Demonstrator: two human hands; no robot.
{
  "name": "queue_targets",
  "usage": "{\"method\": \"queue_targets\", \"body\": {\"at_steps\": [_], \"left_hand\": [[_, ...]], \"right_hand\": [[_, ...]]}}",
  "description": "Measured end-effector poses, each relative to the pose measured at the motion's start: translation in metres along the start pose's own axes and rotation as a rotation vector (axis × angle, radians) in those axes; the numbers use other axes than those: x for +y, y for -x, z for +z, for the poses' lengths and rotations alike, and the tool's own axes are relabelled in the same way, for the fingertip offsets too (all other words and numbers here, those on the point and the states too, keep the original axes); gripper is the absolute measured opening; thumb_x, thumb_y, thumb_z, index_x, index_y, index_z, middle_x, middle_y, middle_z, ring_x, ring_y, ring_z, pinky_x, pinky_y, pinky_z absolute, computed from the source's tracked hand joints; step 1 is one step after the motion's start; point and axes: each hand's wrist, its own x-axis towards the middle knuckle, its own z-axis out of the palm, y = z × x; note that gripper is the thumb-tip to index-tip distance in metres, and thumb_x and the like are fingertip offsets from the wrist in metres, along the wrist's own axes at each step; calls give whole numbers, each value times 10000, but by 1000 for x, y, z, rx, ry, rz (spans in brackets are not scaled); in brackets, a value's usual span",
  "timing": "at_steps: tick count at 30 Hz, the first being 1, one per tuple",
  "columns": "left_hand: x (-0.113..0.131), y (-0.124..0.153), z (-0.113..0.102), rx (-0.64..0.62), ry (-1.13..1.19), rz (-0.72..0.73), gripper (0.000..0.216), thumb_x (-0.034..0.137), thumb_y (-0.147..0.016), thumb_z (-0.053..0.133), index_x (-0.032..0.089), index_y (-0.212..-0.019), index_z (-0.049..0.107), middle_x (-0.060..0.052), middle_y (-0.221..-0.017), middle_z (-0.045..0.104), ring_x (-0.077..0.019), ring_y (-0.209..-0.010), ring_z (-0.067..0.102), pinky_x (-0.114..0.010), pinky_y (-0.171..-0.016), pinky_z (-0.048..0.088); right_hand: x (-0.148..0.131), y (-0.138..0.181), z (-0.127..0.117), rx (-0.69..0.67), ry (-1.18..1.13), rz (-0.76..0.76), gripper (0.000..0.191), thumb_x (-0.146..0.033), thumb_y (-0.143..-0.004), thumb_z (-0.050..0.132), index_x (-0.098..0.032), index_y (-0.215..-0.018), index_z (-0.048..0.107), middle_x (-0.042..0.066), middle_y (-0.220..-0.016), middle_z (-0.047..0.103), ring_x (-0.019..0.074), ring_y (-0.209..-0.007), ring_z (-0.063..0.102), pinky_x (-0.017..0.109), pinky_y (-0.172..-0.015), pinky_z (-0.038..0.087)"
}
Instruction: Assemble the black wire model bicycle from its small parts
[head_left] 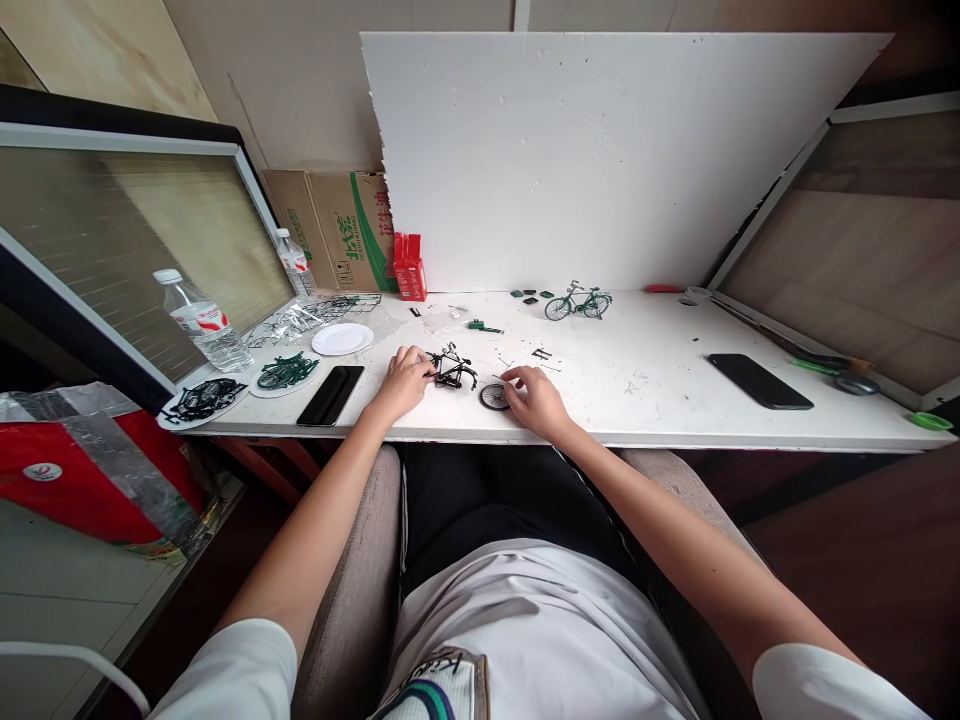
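My left hand (406, 380) is closed in a pinch on the rear of a small black model bicycle frame (455, 370) lying on the white table (645, 385). My right hand (534, 398) rests next to a loose black wheel (494, 397), its fingers curled and touching the wheel's right edge; whether it grips the wheel is unclear. A finished green model bicycle (577, 303) stands farther back, near the white foam board (600, 160). Small loose parts (541, 354) lie between the hands and the green bicycle.
Left of my hands lie a black phone (331, 394), white plates with black parts (201, 400) and green parts (286, 372), an empty plate (342, 339) and a water bottle (204, 325). Another phone (760, 381) lies at right. A red carton (409, 267) stands at the back.
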Motion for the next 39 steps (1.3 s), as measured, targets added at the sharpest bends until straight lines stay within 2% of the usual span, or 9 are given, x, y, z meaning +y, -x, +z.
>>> {"method": "queue_targets", "body": {"at_steps": [4, 9, 12, 19, 24, 29, 32, 35, 39], "left_hand": [[9, 0, -4, 4, 33, 18, 316, 127, -836, 638, 227, -1106, 769, -114, -1258, 626, -339, -1264, 526, -526, -1154, 464], [23, -1, -6, 19, 130, 35, 361, 298, -907, 701, 223, -1258, 737, -101, -1253, 735, -319, -1240, 585, -487, -1118, 462], [27, -1, 0, 31, 115, 45, 317, 392, -983, 679, 243, -1250, 762, -94, -1260, 764, -315, -1252, 582, -495, -1111, 431], [31, -2, 12, 39, 91, 86, 259, 323, -1039, 616, 236, -1209, 790, -111, -1193, 768, -311, -1193, 577, -477, -1041, 436], [45, -4, 7, 124, 182, 60, 231, 308, -1045, 599, 226, -1150, 788, -110, -1171, 782, -311, -1195, 600, -490, -1066, 449], [65, -9, -3, 250, 495, -60, 221, 363, -1019, 641, 219, -1088, 793, -110, -1151, 784, -288, -1151, 672, -441, -1053, 513], [76, -12, -4, 285, 838, -186, 294, 451, -960, 733, 192, -1084, 797, -125, -1140, 797, -263, -1043, 732, -387, -978, 552], [87, -14, -4, 268, 1152, -311, 401, 509, -911, 786, 157, -1103, 768, -133, -1060, 812, -257, -987, 767, -397, -982, 573], [97, -14, -3, 199, 1420, -420, 414, 509, -892, 806, 150, -1084, 736, -117, -996, 823, -262, -989, 786, -424, -1019, 581]], "right_hand": [[0, 1, 1, 49, 3, -70, 182, -241, -952, 588, -244, -1105, 686, 121, -1166, 739, 343, -1154, 635, 485, -900, 550], [11, -4, -1, 82, -265, 94, 167, -331, -945, 586, -227, -1019, 694, 98, -1116, 757, 278, -989, 683, 444, -879, 560], [17, -7, -1, 108, -332, 147, 200, -381, -941, 598, -219, -995, 702, 96, -1080, 759, 273, -986, 683, 424, -865, 554], [13, -6, 0, 120, -319, 122, 181, -353, -935, 600, -218, -996, 705, 90, -1060, 758, 263, -954, 683, 407, -823, 553], [5, -2, -3, 164, -264, 62, 195, -323, -929, 622, -224, -1090, 674, 119, -1198, 732, 284, -1038, 672, 397, -758, 554], [1, 0, -4, 126, -264, -54, 379, -431, -989, 657, -250, -1317, 610, 128, -1302, 703, 288, -1135, 666, 438, -886, 562], [-4, 2, -6, 107, -257, -97, 351, -489, -1027, 632, -253, -1287, 619, 120, -1245, 713, 282, -1125, 669, 424, -874, 558], [-10, 4, -9, 104, -210, -152, 295, -499, -1060, 590, -257, -1222, 636, 110, -1184, 716, 283, -1102, 663, 430, -885, 552], [-15, 7, -11, 117, -142, -221, 269, -482, -1082, 556, -262, -1215, 635, 118, -1165, 705, 304, -1125, 649, 489, -1017, 521]]}}
